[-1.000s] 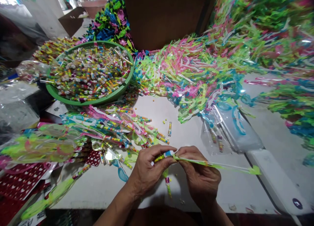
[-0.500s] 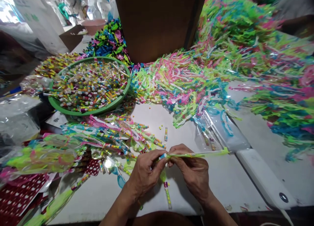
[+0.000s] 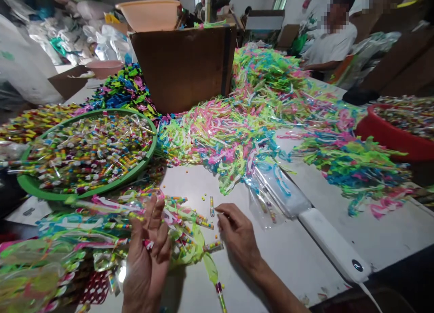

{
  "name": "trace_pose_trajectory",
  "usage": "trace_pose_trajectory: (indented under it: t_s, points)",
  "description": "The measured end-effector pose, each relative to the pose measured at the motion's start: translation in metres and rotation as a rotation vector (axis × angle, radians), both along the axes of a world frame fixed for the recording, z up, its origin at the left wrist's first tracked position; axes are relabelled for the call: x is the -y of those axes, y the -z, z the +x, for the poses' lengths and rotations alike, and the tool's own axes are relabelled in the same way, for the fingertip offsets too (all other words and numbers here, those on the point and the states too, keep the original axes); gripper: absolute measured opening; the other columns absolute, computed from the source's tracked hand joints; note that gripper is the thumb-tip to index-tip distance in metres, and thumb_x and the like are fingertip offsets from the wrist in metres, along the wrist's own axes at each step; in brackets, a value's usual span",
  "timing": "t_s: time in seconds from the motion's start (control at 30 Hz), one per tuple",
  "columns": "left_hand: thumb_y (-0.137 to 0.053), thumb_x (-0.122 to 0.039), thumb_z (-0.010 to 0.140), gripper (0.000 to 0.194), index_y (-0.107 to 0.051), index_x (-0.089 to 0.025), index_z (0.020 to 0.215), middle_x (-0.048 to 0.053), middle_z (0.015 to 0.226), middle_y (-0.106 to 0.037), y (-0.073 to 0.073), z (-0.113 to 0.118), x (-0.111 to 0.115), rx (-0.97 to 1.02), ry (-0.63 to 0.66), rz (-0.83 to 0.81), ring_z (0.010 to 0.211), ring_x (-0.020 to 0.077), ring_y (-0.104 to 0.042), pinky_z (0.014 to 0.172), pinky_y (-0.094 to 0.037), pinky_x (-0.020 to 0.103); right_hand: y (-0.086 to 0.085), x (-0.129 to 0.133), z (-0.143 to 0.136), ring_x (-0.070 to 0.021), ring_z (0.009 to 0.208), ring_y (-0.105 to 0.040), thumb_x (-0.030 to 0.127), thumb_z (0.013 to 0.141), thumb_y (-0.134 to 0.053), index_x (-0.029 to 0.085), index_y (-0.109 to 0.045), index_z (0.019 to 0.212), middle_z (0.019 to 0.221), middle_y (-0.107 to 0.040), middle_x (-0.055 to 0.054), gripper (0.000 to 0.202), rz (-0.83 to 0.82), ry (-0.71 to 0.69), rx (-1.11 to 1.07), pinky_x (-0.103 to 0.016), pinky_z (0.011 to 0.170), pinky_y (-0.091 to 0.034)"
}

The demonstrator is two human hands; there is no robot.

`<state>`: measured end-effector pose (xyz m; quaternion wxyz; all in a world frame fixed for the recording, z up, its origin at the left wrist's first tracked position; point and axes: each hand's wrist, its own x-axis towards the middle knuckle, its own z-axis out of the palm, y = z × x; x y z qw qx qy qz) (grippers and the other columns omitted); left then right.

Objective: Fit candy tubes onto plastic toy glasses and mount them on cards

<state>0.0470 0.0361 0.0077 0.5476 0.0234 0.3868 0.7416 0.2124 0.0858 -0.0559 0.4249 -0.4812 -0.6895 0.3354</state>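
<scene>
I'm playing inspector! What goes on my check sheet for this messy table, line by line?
Surface: white table, a few marks near the edge.
Things: left hand palm up by piled tubes; right hand beside a single tube; full green basket.
Clutter: heaped bright strips, loose little balls.
Grip: left open; right unclear.
Cables: one, white, from the white device.
Surroundings: brown box, red tub, person in white shirt.

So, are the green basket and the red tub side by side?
No, the green basket stands at the left and the red tub at the right edge.
</scene>
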Motion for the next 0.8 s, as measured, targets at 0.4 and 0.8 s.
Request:
trace_pose_trajectory:
  t_s: [0.4, 0.8]
  points:
    - [-0.075, -0.003, 0.06, 0.05, -0.058, -0.006, 0.107, 0.012, 0.089, -0.067, 0.024, 0.026, -0.002, 0.196, 0.443, -0.213, 0.062, 0.0105, -0.054, 0.053, -0.046, 0.02, 0.02, -0.097, 0.036, -0.027, 0.097, -0.055, -0.007, 0.077, -0.043, 0.017, -0.066, 0.094, 0.115, -0.06, -0.013, 0.037, 0.218, -0.042, 0.76, -0.032, 0.071, -0.044]
    - [-0.055, -0.039, 0.091, 0.026, -0.062, -0.02, 0.107, 0.003, 0.096, -0.062, 0.033, 0.02, -0.002, -0.491, 0.495, -0.072, 0.06, 0.0044, -0.039, 0.056, -0.035, 0.016, -0.024, -0.05, 0.021, -0.0191, 0.076, -0.062, 0.019, 0.098, -0.04, 0.018, -0.057, 0.106, 0.093, -0.067, -0.009, 0.019, 0.329, -0.33, 0.212, -0.031, 0.068, -0.05]
